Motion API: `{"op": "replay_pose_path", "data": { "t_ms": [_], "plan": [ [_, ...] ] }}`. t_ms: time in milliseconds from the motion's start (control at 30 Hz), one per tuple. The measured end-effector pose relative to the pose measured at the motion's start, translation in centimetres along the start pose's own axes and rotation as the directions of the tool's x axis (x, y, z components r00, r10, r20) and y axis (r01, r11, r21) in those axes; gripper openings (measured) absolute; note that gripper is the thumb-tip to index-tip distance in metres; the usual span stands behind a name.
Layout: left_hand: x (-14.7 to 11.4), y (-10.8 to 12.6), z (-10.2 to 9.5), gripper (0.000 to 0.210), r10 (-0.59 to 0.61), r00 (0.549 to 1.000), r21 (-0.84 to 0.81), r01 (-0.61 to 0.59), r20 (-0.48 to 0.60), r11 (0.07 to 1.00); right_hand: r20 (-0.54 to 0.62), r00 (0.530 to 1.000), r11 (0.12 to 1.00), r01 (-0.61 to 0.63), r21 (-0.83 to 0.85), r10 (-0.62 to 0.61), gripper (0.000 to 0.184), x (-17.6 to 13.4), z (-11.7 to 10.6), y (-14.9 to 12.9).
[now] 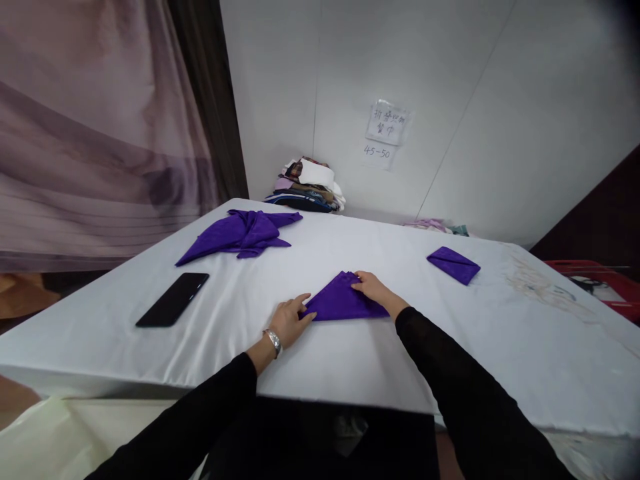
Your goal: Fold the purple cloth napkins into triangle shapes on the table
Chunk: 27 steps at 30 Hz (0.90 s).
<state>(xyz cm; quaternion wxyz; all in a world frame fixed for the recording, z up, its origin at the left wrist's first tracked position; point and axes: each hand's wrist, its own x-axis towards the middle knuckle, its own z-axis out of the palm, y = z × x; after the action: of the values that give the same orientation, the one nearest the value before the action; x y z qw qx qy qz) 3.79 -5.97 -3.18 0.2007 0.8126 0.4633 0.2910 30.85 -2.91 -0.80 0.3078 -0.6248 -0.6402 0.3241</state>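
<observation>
In the head view a purple cloth napkin (pixel 340 300) lies in front of me, folded into a triangle with its long edge toward me. My left hand (pixel 289 321), with a silver bracelet at the wrist, pinches the napkin's left corner between thumb and fingers. Near the top point, my right hand (pixel 371 287) grips the right slanting edge, its thumb on the cloth. Some of the right corner is hidden under my right wrist. Farther right sits a second purple napkin (pixel 454 265), folded into a small flat packet. Loose, crumpled purple cloth (pixel 243 232) lies at the back left.
A white cloth covers the table (pixel 330 360). On its left lies a black phone (pixel 173 300). A pile of folded fabrics (pixel 309 185) stands by the back wall, below a handwritten sign (pixel 387 123). Beyond the right edge is a red basket (pixel 600 283).
</observation>
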Motion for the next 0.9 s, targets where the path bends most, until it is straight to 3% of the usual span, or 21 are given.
{"op": "replay_pose_path", "data": {
  "t_ms": [133,400,600,900],
  "plan": [
    [-0.3,-0.9,0.0,0.044,0.000,0.999,0.039,0.002,-0.051,0.999,-0.055,0.998,1.000,-0.010,-0.017,0.009,0.032,0.9,1.0,1.3],
    [-0.7,-2.5,0.1,0.042,-0.043,0.998,-0.069,0.039,-0.055,0.997,-0.166,0.985,0.994,-0.059,-0.089,0.043,0.053,1.8,2.1,2.4],
    [-0.5,-2.6,0.3,0.035,-0.031,0.996,-0.089,0.023,-0.087,0.996,-0.248,0.968,0.964,-0.102,-0.246,0.040,0.053,1.0,2.8,1.6],
    [-0.4,-2.4,0.0,0.032,-0.025,0.997,-0.043,0.022,-0.075,0.999,-0.279,0.959,0.945,-0.050,-0.323,-0.044,0.046,1.1,3.5,1.7]
  ]
}}
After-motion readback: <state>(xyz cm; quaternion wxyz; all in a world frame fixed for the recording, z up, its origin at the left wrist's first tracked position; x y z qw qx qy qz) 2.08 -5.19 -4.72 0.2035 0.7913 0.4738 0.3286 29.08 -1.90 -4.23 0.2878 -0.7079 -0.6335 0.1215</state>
